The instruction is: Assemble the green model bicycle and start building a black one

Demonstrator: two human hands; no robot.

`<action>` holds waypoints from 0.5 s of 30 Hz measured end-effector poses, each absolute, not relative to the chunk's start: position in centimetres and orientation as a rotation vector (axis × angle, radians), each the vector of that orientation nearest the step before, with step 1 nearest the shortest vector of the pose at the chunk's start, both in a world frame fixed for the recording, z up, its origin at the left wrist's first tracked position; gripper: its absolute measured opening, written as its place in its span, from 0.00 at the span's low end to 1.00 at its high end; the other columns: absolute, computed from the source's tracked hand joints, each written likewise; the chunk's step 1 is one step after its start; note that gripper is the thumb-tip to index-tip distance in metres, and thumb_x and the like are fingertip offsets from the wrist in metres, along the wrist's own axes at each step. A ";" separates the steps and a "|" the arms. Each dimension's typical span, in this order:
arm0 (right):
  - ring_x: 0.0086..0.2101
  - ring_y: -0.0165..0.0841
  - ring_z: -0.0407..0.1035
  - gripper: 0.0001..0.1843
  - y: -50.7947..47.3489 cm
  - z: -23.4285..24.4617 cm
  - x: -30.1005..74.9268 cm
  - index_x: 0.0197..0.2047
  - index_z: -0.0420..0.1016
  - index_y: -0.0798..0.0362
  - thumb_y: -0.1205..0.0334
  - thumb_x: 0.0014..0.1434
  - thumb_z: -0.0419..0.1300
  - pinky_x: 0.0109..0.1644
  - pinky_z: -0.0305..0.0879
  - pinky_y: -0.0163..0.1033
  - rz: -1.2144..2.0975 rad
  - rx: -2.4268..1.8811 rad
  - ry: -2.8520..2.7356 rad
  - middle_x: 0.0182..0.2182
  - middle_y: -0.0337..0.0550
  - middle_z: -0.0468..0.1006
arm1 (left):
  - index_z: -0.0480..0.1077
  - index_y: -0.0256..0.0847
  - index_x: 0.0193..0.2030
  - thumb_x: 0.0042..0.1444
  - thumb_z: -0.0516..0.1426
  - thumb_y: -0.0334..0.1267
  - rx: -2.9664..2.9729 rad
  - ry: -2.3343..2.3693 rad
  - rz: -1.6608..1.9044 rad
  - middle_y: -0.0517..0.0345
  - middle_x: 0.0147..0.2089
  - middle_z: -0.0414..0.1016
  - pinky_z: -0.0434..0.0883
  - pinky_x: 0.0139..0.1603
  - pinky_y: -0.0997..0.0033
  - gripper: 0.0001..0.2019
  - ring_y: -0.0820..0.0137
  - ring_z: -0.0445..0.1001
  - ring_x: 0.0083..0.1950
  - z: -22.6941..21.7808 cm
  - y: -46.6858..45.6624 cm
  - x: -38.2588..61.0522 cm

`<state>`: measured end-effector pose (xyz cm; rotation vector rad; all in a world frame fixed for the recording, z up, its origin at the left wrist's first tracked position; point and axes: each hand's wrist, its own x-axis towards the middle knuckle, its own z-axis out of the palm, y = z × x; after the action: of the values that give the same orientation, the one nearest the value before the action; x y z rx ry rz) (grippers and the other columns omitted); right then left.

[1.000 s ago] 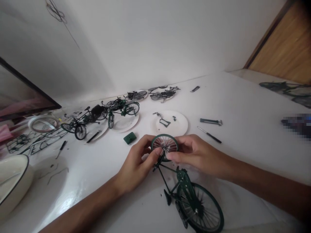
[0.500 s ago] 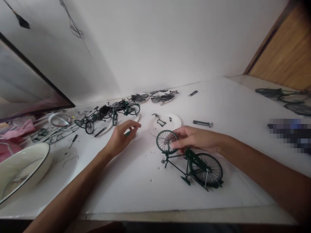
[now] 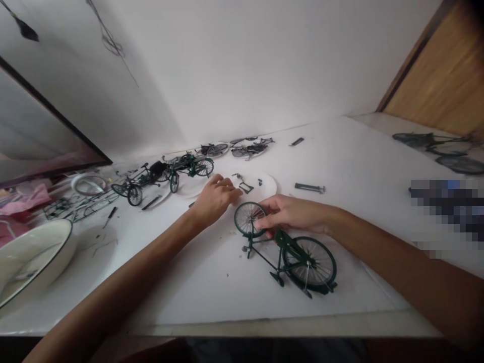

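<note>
A dark green model bicycle [image 3: 298, 259] lies on its side on the white table [image 3: 212, 272], front wheel [image 3: 246, 220] toward the far side. My right hand [image 3: 291, 214] grips it by the frame just behind that wheel. My left hand [image 3: 215, 198] hovers with curled fingers at the near edge of a white plate [image 3: 264, 187] that holds a few small dark parts. Whether the fingers enclose anything is hidden.
Several finished and half-built model bicycles [image 3: 166, 174] stand on plates along the far wall. A metal tool [image 3: 310, 188] lies right of the plate, a small screwdriver [image 3: 109, 216] and part frames at left. A white bowl [image 3: 30, 257] sits at the near left corner.
My left hand let go of the front wheel, reached left toward a small green part, then came back right to the plate's edge. The right hand laid the bicycle down and keeps hold of it.
</note>
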<state>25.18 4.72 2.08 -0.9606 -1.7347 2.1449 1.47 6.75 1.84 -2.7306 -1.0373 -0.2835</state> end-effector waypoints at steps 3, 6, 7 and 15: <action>0.31 0.26 0.69 0.16 4.7 2.3 25.1 0.39 0.75 0.58 0.55 0.55 0.71 0.33 0.66 0.32 2.140 -0.982 -1.741 0.34 0.40 0.74 | 0.75 0.36 0.38 0.69 0.53 0.31 -2.737 -1.023 -0.266 0.49 0.35 0.80 0.62 0.49 0.57 0.11 0.60 0.74 0.41 1.5 6.9 1.5; 0.31 0.27 0.69 0.16 4.7 2.6 25.0 0.38 0.75 0.57 0.54 0.55 0.71 0.34 0.67 0.33 2.148 -0.976 -1.766 0.34 0.40 0.74 | 0.74 0.35 0.43 0.69 0.52 0.30 -2.752 -1.001 -0.289 0.50 0.39 0.79 0.63 0.49 0.59 0.09 0.63 0.73 0.41 1.0 7.4 1.1; 0.31 0.27 0.69 0.16 4.7 2.7 25.0 0.38 0.75 0.57 0.54 0.56 0.71 0.34 0.67 0.33 2.146 -0.971 -1.776 0.34 0.40 0.74 | 0.74 0.35 0.45 0.69 0.52 0.30 -2.765 -0.989 -0.312 0.50 0.41 0.79 0.63 0.49 0.60 0.09 0.63 0.74 0.41 0.8 7.5 0.9; 0.31 0.29 0.71 0.14 4.7 2.5 25.1 0.37 0.75 0.57 0.55 0.56 0.71 0.35 0.70 0.36 2.113 -0.982 -1.773 0.32 0.40 0.75 | 0.75 0.36 0.50 0.69 0.53 0.30 -2.892 -0.968 -0.765 0.46 0.48 0.74 0.71 0.42 0.68 0.10 0.67 0.74 0.44 2.8 5.0 -0.4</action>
<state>25.10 4.67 2.49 -0.9821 -1.7726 2.1128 -0.41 5.01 2.80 -2.8922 -0.9678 -0.7648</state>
